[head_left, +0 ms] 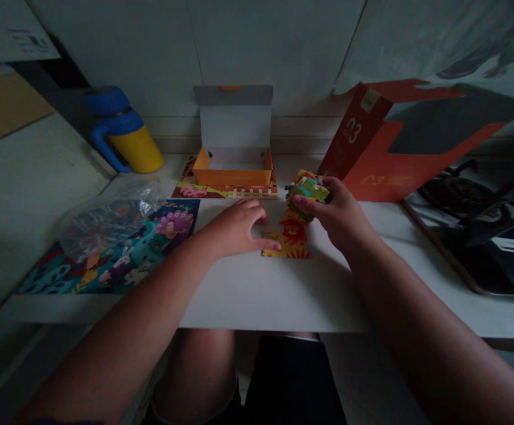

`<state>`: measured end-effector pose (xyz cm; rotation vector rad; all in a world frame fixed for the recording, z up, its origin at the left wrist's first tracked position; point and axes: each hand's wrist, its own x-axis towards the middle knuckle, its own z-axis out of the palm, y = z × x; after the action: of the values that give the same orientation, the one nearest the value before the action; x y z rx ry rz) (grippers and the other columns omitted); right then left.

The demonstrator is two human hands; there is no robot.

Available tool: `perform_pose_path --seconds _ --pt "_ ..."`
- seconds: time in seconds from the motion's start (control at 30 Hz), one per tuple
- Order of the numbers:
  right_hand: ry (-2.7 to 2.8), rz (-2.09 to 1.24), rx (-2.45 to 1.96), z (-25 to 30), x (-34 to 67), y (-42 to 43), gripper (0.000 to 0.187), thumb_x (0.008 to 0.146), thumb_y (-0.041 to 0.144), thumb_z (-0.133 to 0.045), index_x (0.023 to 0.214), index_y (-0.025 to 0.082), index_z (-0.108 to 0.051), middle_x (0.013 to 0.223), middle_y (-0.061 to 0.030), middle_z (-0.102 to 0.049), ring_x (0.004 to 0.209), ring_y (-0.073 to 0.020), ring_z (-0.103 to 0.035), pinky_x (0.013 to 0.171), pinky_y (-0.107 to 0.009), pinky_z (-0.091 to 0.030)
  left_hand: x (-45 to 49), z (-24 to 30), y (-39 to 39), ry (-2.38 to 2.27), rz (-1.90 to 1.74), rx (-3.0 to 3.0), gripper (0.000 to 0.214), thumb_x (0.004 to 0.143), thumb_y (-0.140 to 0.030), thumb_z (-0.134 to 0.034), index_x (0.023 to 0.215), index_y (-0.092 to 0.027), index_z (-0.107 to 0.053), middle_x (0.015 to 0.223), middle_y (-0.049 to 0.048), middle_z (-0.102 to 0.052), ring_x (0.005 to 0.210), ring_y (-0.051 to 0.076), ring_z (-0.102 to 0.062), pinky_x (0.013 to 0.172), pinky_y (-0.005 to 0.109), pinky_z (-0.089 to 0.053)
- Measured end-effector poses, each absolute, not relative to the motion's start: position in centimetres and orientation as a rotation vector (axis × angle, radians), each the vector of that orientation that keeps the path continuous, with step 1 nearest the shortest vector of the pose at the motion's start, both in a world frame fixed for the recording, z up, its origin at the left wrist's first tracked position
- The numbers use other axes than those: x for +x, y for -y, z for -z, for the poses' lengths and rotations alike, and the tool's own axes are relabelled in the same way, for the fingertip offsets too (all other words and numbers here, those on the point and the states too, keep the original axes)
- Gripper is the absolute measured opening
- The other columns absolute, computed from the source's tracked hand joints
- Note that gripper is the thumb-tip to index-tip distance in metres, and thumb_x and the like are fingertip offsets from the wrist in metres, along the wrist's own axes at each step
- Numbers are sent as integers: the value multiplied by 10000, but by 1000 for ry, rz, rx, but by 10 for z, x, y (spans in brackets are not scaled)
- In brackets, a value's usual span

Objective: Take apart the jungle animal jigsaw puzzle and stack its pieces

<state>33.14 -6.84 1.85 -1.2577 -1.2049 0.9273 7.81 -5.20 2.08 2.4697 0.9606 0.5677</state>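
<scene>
My right hand [334,209] is closed round a stack of colourful puzzle pieces [308,192], held above the white table. Below it, a yellow picture piece with a red figure [291,238] lies flat on the table. My left hand [243,230] is beside that piece on its left, fingers curved and apart from the thumb, with nothing in the grasp. The left thumb tip overlaps the piece's left edge; whether it touches is not clear.
An open orange box [232,176] stands at the back on a picture sheet [190,190]. At left, a clear plastic bag [110,221] lies on a dark animal picture board [159,236], with a blue and yellow jug [128,139] behind. A large red box [372,147] stands back right.
</scene>
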Motion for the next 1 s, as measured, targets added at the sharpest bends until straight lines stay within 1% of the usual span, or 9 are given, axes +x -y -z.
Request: perform_pose_path --seconds 0.1,0.27,0.37,0.47,0.63,0.7,0.83,0.9,1.0 --pt "1145 -913 -1343 -16 336 66 764 641 576 -1002 1206 221 -629 1148 -93 -763 1054 -320 -738 927 -480 -624 78 -23 56 -909 -424 2615 667 647 -639 -978 1050 -215 -658 1170 96 -642 1160 342 -611 1025 447 -483" --pt "1242 -960 -1332 -18 331 68 695 671 585 -978 1171 222 -659 1151 -99 -767 1037 -312 -740 881 -451 -636 79 -19 54 -897 -377 2545 570 671 -519 -999 1031 -221 -673 1188 88 -629 1175 321 -614 1032 411 -489" --pt "1244 -1080 -1205 -24 325 73 641 689 570 -982 1131 223 -675 1140 -101 -777 1047 -310 -746 943 -454 -621 79 -19 55 -936 -384 2483 571 647 -456 -1017 1037 -209 -680 1201 103 -637 1179 328 -618 1036 417 -495" --pt "1257 -1277 -1058 -30 318 80 621 723 602 -963 1139 233 -687 1193 -115 -783 1114 -339 -743 1014 -493 -605 79 -22 55 -973 -385 2421 580 624 -425 -1021 1041 -201 -686 1165 105 -669 1129 332 -636 992 424 -511" --pt "1280 -1534 -976 -28 313 83 637 728 650 -953 1139 225 -716 1198 -144 -790 1127 -384 -744 984 -537 -622 71 -24 49 -1037 -353 2253 477 722 -400 -944 1057 -211 -663 1067 66 -733 932 272 -679 787 378 -521" --pt "1278 -1513 -967 -26 315 82 620 740 631 -955 1141 225 -713 1228 -143 -783 1119 -373 -748 995 -530 -617 66 -22 43 -1051 -373 2181 402 766 -355 -905 1042 -211 -651 1016 57 -746 864 246 -684 721 356 -511" --pt "1332 -1425 -958 -27 321 83 596 773 541 -967 1200 236 -683 1251 -107 -771 1107 -316 -744 1009 -474 -603 59 -17 33 -1105 -506 1945 286 808 -183 -806 1031 -211 -629 886 32 -740 732 198 -682 609 298 -489" --pt "1383 -1406 -988 -28 321 84 624 746 502 -995 1207 233 -672 1200 -93 -778 1063 -297 -745 960 -441 -613 60 -17 32 -1114 -594 1800 249 843 -124 -734 1041 -213 -613 871 26 -738 687 177 -675 586 277 -487" --pt "1468 -1365 -1051 -28 319 85 642 683 485 -1033 1144 221 -672 1122 -83 -780 1005 -285 -739 879 -394 -614 67 -19 33 -1077 -701 1665 231 877 -72 -660 1047 -213 -591 886 26 -739 706 166 -689 617 267 -507"
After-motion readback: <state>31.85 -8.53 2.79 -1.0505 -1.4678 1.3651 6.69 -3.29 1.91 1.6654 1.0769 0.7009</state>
